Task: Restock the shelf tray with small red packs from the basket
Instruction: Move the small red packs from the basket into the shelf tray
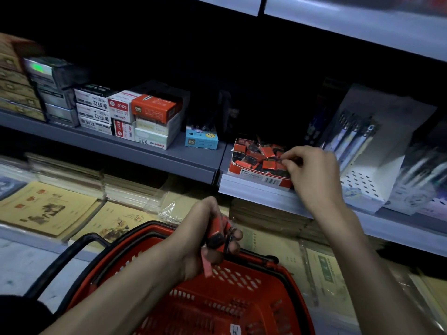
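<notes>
A red cardboard shelf tray (256,174) stands on the middle shelf, filled with several small red-and-black packs (260,157). My right hand (312,172) reaches over the tray's right side, its fingertips pinching one small pack at the pile. My left hand (205,235) hovers above the far rim of the red basket (217,298) and grips a bundle of several small red packs (222,234). The inside of the basket that shows holds no packs.
Stacked stationery boxes (135,112) and a blue box (202,137) sit left of the tray. White pen display boxes (370,155) stand close on its right. Yellow notebooks (48,209) lie on the lower shelf behind the basket's black handle (63,259).
</notes>
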The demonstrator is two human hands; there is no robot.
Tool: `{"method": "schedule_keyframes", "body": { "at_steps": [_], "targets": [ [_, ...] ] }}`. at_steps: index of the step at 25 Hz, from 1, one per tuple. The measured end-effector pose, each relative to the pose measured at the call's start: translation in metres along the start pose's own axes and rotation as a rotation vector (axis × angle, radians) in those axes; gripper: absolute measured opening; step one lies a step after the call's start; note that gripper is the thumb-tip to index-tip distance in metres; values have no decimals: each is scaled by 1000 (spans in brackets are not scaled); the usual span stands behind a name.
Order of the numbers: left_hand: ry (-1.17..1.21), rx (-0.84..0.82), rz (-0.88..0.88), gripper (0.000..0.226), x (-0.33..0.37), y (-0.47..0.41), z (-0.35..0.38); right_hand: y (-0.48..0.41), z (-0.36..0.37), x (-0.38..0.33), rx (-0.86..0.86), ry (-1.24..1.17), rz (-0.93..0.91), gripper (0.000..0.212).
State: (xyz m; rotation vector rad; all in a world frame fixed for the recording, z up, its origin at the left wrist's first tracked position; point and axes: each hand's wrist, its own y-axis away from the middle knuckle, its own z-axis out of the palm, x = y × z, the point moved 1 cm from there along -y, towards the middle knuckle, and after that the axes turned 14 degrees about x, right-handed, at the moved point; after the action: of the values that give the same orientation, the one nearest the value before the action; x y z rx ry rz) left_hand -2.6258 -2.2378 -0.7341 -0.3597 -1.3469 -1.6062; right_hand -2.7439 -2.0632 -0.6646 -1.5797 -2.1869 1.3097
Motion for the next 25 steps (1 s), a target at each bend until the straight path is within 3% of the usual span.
{"method": "schedule_keyframes", "body": {
  "at_steps": [3,5,7,10,13,15,17,20,22,25],
  "targets": [
    [126,-81,-26,19,-6,5,-8,6,-10,-4,25,26,-22,21],
    [185,-109,-16,17,-3,6,-7,23,-23,-18,50,-99,69,19],
    [216,-110,25,16,0,5,-5,47,-30,-38,-78,-305,233,13],
    [108,-9,199,30,-5,5,-2,73,-25,-62,-413,-478,403,11],
    [-98,143,445,28,-6,11,0,77,-22,-69,-490,-489,459,13],
    [-161,179,508,29,-5,16,0,78,-25,-69,-533,-573,545,19],
    [-149,175,467,32,-2,17,1,76,-27,-70,-519,-666,644,20],
    [43,181,213,44,3,16,-2,56,-27,-64,-304,-616,590,20],
    [260,164,2,44,0,10,-10,38,-24,-58,-125,-553,439,18],
    [467,166,-178,40,-3,2,-22,10,-8,-48,58,-255,91,19]
  ]
}}
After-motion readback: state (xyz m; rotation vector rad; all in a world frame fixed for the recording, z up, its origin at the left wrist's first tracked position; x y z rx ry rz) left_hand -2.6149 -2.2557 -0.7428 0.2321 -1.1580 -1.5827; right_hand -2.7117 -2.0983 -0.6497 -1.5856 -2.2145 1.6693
